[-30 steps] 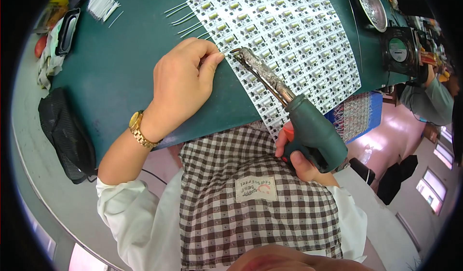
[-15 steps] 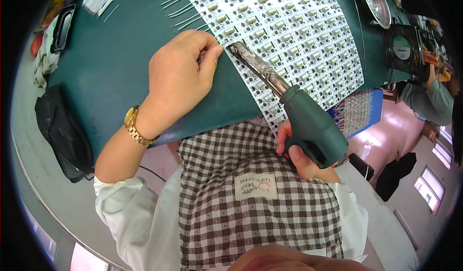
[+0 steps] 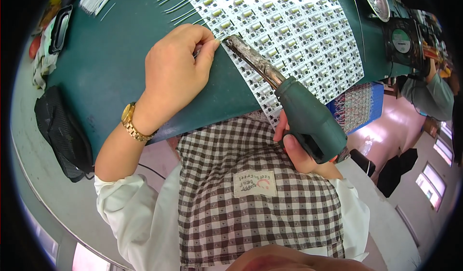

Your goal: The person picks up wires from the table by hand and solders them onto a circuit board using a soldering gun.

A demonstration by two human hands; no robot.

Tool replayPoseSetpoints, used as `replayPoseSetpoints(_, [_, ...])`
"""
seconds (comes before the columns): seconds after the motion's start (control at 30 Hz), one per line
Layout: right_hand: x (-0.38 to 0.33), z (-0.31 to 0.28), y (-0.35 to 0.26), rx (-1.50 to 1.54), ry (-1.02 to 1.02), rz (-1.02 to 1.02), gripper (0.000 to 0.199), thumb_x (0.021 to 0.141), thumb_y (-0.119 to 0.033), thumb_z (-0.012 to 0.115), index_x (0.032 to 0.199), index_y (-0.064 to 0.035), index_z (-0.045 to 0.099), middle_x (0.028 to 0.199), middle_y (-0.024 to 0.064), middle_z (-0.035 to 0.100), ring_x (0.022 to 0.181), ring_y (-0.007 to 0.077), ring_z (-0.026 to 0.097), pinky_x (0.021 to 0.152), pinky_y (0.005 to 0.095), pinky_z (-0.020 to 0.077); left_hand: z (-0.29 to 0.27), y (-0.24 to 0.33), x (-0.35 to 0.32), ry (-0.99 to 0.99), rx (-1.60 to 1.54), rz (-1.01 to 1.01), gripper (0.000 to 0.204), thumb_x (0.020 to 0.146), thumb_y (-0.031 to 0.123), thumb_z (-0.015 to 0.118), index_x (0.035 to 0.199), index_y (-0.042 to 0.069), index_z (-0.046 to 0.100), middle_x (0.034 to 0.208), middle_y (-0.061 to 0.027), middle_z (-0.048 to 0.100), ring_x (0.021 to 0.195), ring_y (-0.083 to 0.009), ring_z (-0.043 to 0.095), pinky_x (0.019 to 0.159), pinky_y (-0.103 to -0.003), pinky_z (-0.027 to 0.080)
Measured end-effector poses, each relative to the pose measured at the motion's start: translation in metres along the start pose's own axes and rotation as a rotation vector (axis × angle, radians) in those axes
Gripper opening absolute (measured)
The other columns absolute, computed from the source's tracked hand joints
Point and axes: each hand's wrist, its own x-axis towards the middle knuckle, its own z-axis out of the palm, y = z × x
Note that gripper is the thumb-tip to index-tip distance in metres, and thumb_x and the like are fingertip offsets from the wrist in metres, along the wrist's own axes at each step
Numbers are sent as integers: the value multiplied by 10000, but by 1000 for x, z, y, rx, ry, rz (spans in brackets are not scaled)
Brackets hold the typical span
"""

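A large panel of white circuit boards (image 3: 299, 34) with rows of small yellowish parts lies on the green table. Thin wires (image 3: 172, 6) stick out from its left edge. My left hand (image 3: 176, 73) is closed at that edge, thumb and forefinger pinching what looks like the end of a thin wire; the rest of the wire is hidden by my fingers. My right hand (image 3: 300, 156) grips a dark green soldering gun (image 3: 313, 119) from below. The gun's worn metal tip meets the panel's left edge, right beside my left fingertips.
Loose white wires (image 3: 95, 0) lie in a bundle at the far left. A black mesh pouch (image 3: 60, 133) sits at the near left. At the right are a metal dish (image 3: 375, 0), a black round-faced device (image 3: 401, 43) and a blue tray (image 3: 369, 104). Another person's sleeve (image 3: 429, 95) shows far right.
Both hands and the gun's tip sit slightly farther up and left in the picture, as does the panel's near-left edge. My grips look the same.
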Motion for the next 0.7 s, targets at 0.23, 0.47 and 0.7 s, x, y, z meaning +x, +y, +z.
replayPoseSetpoints(0.23, [0, -17, -19, 286, -14, 2, 425, 860, -268, 596, 1158, -14, 433, 858, 108, 562, 789, 203, 603, 702, 319, 506, 1, -2, 0, 7, 1, -14, 93, 804, 137, 659, 791, 48, 635, 733, -77, 610, 606, -229, 582, 556, -332, 455])
replayPoseSetpoints(0.47, [-25, 1, 1, 660, 338, 6, 563, 815, -360, 690, 1196, -56, 408, 889, 123, 566, 838, 245, 601, 768, 412, 521, -3, 2, 1, 5, 5, -13, 102, 804, 142, 659, 789, 43, 640, 731, -79, 618, 607, -230, 586, 555, -328, 459])
replayPoseSetpoints(0.7, [-23, -2, 12, 577, 303, 15, 578, 809, -382, 693, 1200, -49, 427, 885, 120, 562, 828, 238, 597, 771, 382, 501, -11, -5, 6, 46, -145, -84, 115, 814, 125, 683, 834, 13, 665, 705, -62, 623, 585, -122, 549, 555, -264, 451])
